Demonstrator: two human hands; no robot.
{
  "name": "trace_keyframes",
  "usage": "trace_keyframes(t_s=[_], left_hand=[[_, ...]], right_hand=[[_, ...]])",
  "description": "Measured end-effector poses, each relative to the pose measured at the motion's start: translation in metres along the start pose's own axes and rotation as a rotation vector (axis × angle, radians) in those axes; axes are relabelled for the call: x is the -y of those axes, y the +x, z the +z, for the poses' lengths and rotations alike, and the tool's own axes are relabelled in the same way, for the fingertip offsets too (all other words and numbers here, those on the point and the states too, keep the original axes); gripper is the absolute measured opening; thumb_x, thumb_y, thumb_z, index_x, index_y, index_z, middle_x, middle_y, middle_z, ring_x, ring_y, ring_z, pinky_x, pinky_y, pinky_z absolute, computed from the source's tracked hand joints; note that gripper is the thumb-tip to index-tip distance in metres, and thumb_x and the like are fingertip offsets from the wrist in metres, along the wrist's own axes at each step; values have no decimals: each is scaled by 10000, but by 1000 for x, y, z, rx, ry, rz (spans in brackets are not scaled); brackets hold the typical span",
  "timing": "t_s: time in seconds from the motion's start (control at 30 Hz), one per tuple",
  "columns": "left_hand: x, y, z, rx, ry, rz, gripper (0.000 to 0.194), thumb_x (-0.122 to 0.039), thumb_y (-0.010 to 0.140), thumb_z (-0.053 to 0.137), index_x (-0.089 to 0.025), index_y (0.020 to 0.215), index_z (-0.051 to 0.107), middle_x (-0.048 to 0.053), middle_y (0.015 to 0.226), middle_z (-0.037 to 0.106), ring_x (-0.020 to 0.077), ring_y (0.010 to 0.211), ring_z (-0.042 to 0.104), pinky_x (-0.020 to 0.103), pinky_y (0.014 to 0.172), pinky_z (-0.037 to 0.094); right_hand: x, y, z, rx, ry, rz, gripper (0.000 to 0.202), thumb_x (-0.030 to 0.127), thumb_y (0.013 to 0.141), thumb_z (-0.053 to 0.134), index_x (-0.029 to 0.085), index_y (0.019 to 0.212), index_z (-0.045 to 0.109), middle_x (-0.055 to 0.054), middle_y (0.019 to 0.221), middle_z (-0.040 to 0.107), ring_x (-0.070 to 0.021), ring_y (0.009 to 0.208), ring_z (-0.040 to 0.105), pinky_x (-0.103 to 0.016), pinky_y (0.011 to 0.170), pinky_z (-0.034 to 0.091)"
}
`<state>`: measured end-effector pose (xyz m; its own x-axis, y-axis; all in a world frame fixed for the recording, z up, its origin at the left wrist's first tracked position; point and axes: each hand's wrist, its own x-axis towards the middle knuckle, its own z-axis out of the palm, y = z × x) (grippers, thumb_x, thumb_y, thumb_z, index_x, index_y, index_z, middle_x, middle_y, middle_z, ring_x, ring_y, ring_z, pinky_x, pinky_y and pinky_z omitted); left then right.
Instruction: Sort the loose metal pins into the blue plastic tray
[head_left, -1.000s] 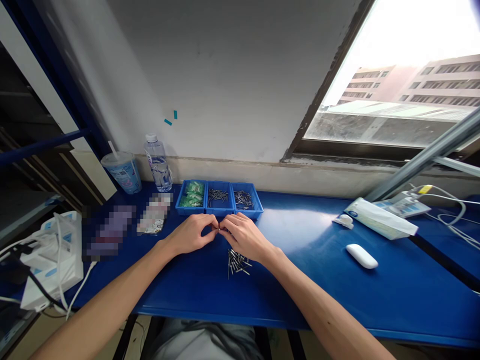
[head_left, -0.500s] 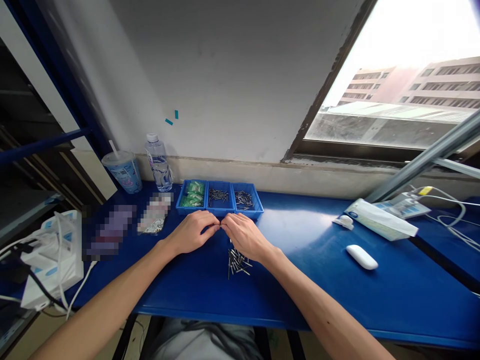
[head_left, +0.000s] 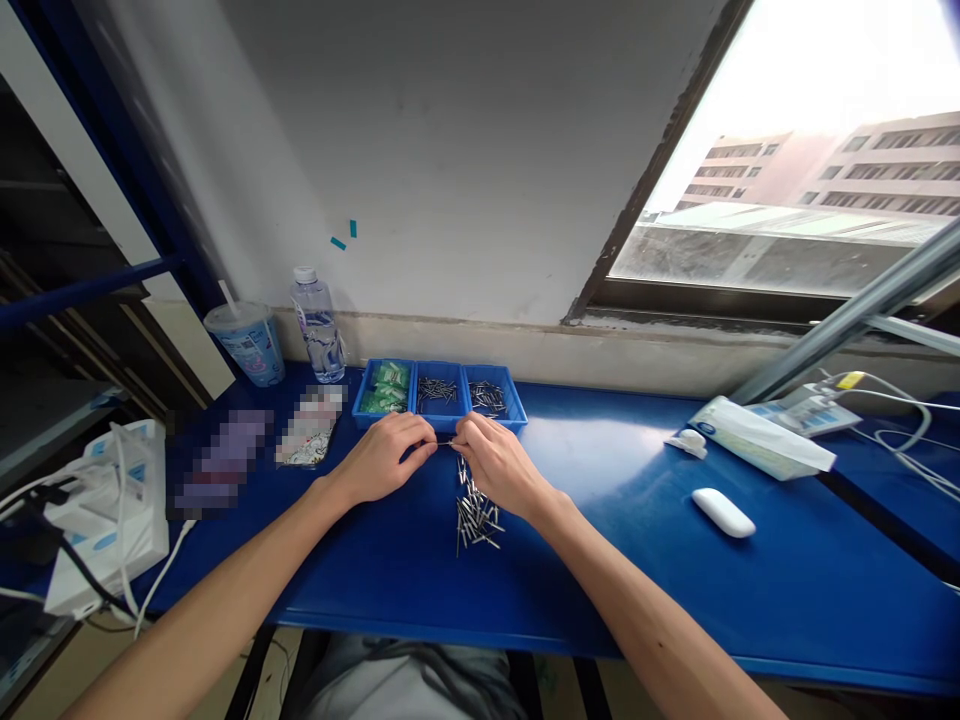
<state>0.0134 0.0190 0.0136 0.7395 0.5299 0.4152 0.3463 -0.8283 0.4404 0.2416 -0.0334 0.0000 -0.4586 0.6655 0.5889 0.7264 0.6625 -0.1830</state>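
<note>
A thin metal pin [head_left: 444, 443] spans the small gap between my two hands, just in front of the blue bins. The fingers of my left hand [head_left: 388, 457] pinch its left end. Closed on the right end is my right hand [head_left: 493, 462]. Below my right hand, a loose pile of metal pins [head_left: 477, 518] lies on the blue table. Behind the hands stand three joined blue bins: the left bin [head_left: 361, 408] holds green-and-clear packets, the middle bin [head_left: 441, 411] and the right bin [head_left: 517, 412] hold small metal pins.
At the left are a cup [head_left: 253, 345], a water bottle [head_left: 321, 335], a patterned packet [head_left: 310, 437] and a white power strip [head_left: 142, 520] with cables. On the right lie a white case [head_left: 724, 513], a tissue pack [head_left: 765, 440] and an adapter with cables.
My hands have drawn slightly apart, the right one moving a little right and up. The pin between them now shows, and more of the pile is visible.
</note>
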Motion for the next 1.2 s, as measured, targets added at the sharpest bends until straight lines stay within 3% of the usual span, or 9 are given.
trace_keyframes(t_s=[0.53, 0.9, 1.1, 1.2], left_hand=[[-2, -1, 3, -3, -8, 21, 204, -246, 1074, 469, -200, 997, 652, 62, 1051, 732, 223, 984, 666, 380, 907, 463], [-4, -1, 7, 11, 7, 91, 176, -237, 1071, 494, -190, 1019, 656, 62, 1050, 741, 221, 985, 665, 376, 900, 458], [-4, 1, 3, -83, 16, 79, 185, -275, 1079, 523, -197, 987, 663, 48, 1028, 743, 206, 953, 673, 363, 888, 453], [-3, 0, -1, -159, 5, 94, 197, -256, 1078, 525, -189, 951, 659, 40, 980, 738, 196, 917, 668, 353, 874, 456]], right_hand=[[-1, -4, 9, 21, 107, 11, 191, 161, 1107, 354, 223, 978, 480, -71, 934, 646, -197, 774, 606, -314, 724, 463], [4, -3, 9, 160, 15, 147, 270, 188, 1090, 450, 212, 830, 519, 2, 699, 646, -136, 570, 558, -267, 576, 297], [0, 0, -2, -76, 33, -4, 296, 257, 1126, 435, 205, 903, 623, -35, 821, 730, -156, 720, 665, -273, 698, 441], [-1, 0, -9, -214, 3, -97, 288, 174, 1107, 417, 209, 927, 639, -55, 906, 753, -165, 787, 692, -287, 728, 493]])
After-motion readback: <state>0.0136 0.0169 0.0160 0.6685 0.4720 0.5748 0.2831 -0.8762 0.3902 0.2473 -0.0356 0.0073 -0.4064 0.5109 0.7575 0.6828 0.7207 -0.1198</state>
